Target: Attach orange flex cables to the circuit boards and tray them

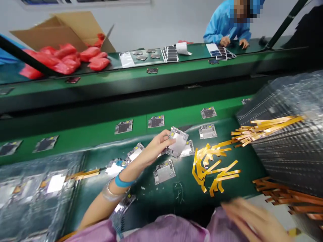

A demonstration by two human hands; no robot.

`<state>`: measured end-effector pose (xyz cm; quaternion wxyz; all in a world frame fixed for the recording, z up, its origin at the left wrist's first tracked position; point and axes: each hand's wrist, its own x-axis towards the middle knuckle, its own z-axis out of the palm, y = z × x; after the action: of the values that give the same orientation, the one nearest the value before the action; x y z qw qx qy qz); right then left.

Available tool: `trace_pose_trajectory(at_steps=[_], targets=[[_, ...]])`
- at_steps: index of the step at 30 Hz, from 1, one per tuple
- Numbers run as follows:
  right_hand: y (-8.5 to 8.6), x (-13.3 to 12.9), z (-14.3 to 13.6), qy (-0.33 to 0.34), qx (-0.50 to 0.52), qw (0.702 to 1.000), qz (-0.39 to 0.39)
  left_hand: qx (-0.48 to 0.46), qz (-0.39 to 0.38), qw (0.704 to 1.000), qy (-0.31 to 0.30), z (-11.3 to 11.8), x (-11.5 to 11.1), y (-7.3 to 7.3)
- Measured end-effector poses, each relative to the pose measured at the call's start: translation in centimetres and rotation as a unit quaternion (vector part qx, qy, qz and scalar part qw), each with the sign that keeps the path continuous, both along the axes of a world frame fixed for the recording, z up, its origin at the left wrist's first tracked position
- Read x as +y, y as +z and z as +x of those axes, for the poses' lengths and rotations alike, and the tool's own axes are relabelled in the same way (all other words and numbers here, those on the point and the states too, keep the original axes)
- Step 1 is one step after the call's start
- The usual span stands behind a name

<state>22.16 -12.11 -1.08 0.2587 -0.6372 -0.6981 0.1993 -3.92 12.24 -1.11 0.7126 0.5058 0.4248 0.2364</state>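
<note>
Circuit board (180, 144), flat, squarish, silvery-faced, pinched in left hand (156, 145), with right hand (256, 218) blurred, grip unclear

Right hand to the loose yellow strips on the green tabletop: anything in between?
Nothing visible: just green tabletop between the right hand and the yellow strips. The left hand, holding a circuit board, is off to the side.

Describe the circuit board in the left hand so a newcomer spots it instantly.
Find the dark green work surface nearest the camera, left of the big clear plastic stack. Follow the arm with the blue wristband up to the left hand. The circuit board there, showing a broad silvery plate, is gripped, while the neighbouring boards lie unheld.
</note>
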Motion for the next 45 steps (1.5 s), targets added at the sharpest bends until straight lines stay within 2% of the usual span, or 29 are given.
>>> trace_pose_trajectory(at_steps=[2,5,8,11,15,21,24,30,35,42,45], targets=[[-1.5,2.9,-1.2,0.110,-0.028,0.993,-0.025,0.028,0.008,0.999,-0.035,0.0,-1.1,-0.2],[-3.6,8.0,-2.6,0.273,-0.104,0.955,-0.054,0.052,-0.003,0.996,-0.076,-0.2,-2.5,-0.3],[-4.9,11.5,-3.6,0.353,-0.144,0.921,-0.078,0.063,-0.008,0.994,-0.084,-0.7,-3.6,-0.2],[-5.9,13.1,-4.0,0.349,-0.161,0.919,-0.089,0.075,-0.007,0.994,-0.080,-1.4,-4.3,0.0],[-6.6,13.9,-3.0,0.320,-0.161,0.928,-0.101,0.091,-0.004,0.993,-0.069,-2.1,-4.9,0.1],[-5.7,13.7,-1.8,0.270,-0.146,0.947,-0.095,0.093,0.005,0.994,-0.059,-2.1,-5.0,-0.8],[-5.6,13.5,-2.3,0.293,-0.146,0.941,-0.085,0.094,0.017,0.994,-0.052,-1.8,-5.1,-1.2],[-6.9,13.9,-3.7,0.336,-0.179,0.921,-0.086,0.069,0.000,0.996,-0.053,-1.4,-5.9,-1.5],[-6.6,13.8,-3.9,0.343,-0.194,0.915,-0.082,0.094,0.014,0.994,-0.052,-1.6,-6.5,-1.6],[-6.9,14.0,-4.0,0.365,-0.151,0.913,-0.097,0.088,0.054,0.991,-0.082,-1.7,-6.8,-1.8],[-6.4,14.4,-3.8,0.367,-0.107,0.919,-0.097,0.085,0.062,0.991,-0.079,-1.8,-6.9,-1.9]])
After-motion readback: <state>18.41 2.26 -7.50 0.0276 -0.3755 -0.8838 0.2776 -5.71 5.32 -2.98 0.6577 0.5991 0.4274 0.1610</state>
